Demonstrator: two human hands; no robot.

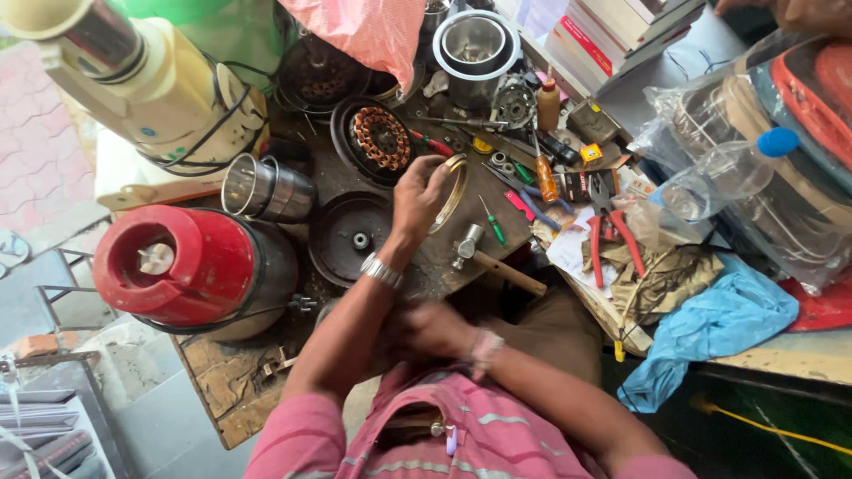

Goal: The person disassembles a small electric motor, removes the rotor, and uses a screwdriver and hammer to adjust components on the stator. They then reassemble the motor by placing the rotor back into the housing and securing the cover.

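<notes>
My left hand (417,197), with a metal watch on its wrist, reaches out over the cluttered workbench (226,390) and grips a thin brass-coloured ring (454,191) by its edge. Just beyond the ring lies a motor stator with copper windings (380,137). A round black cover (351,235) sits left of that wrist. To the right of it lies a hammer with a wooden handle (488,255). My right hand (430,333) is low, close to my body, blurred, fingers curled. Whether it holds anything is hidden.
A red mixer base (191,266), a steel jar (266,188) and a white mixer (151,80) stand at left. Screwdrivers (543,173), red-handled pliers (612,232), a steel pot (475,49), a plastic bottle (719,173) and a blue cloth (719,324) crowd the right.
</notes>
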